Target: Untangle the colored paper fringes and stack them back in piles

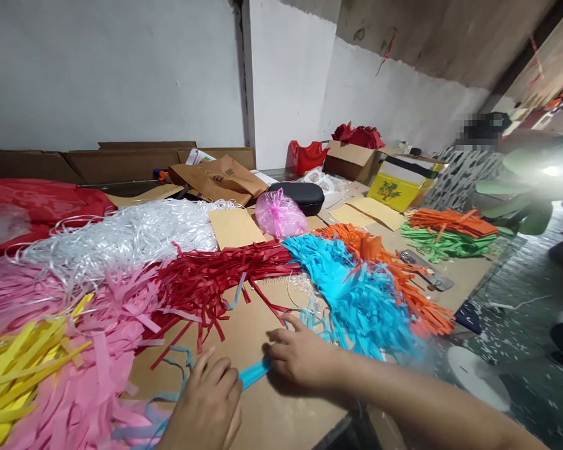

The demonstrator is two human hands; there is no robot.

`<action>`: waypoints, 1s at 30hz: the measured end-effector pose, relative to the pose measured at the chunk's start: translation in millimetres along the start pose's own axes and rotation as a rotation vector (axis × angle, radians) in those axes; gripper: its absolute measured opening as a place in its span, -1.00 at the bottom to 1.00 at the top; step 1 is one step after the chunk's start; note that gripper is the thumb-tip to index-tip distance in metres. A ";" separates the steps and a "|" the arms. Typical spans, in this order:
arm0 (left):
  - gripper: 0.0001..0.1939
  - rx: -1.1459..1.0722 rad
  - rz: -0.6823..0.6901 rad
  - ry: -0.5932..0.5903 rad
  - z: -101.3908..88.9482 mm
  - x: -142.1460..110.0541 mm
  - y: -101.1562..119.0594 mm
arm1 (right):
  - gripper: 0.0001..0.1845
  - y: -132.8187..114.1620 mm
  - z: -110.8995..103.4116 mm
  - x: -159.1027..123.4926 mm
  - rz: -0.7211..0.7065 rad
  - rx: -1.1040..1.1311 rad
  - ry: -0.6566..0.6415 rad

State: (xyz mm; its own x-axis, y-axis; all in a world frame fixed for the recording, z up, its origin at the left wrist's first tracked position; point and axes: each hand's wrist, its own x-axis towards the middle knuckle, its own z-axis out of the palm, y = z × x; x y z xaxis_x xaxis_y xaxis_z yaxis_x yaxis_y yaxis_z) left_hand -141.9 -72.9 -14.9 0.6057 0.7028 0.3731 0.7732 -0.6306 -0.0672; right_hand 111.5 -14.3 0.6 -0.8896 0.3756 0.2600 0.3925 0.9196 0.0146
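Observation:
A short blue strip bundle (255,374) stretches between my two hands, low over the cardboard-covered table (286,419). My left hand (211,400) is closed on its left end, and loose blue strips trail out below and beside that hand. The other end is pinched in my right hand (300,353), whose fingers curl over it. Just beyond the right hand lies a large pile of blue fringed strips (356,294). Dark red strips (216,272) spread past the left hand, and pink strips (107,350) lie to its left.
Yellow strips (14,362), a white shredded heap (131,240), orange fringe (380,256) and green strips (445,240) surround the work. Further back are a pink plastic bag (280,215), a black case (303,197) and a yellow box (398,187). A person (469,175) sits at right, near a fan (539,175).

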 end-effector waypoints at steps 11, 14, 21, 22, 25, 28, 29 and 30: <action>-0.57 -0.120 -0.090 0.157 4.2 2.6 -1.2 | -0.85 -26.0 17.8 11.4 0.077 -0.117 0.049; -0.64 -0.203 -0.088 0.156 1.7 -8.6 -11.6 | -0.82 -17.7 25.7 2.2 0.202 -0.001 0.053; -0.91 -0.222 -0.223 -0.100 17.6 -30.5 -34.6 | -0.85 3.0 24.9 -3.0 0.549 0.442 -0.001; -0.88 -0.244 -0.262 -0.140 18.2 -29.2 -34.2 | -0.86 2.9 24.9 -1.5 0.558 0.441 -0.002; -0.78 -0.265 -0.351 -0.244 14.3 -19.1 -29.6 | -0.87 0.9 24.3 3.1 0.604 0.442 -0.007; -0.75 -0.206 -0.371 -0.242 8.8 -9.6 -25.6 | -0.86 -1.3 21.1 5.5 0.639 0.422 -0.009; -0.78 -0.194 -0.339 -0.209 8.3 -8.5 -24.8 | -0.88 -2.0 19.4 5.4 0.648 0.413 -0.005; -0.82 -0.186 -0.294 -0.158 8.6 -8.4 -24.0 | -0.89 -2.7 17.7 4.8 0.630 0.395 0.001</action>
State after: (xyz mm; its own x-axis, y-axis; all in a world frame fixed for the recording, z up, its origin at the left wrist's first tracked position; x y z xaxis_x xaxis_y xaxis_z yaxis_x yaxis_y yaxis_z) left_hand -164.0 -60.9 -24.4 0.3954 0.8957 0.2034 0.8798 -0.4329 0.1962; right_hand 102.1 -12.9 -15.3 -0.5235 0.8456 0.1050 0.7148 0.5029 -0.4859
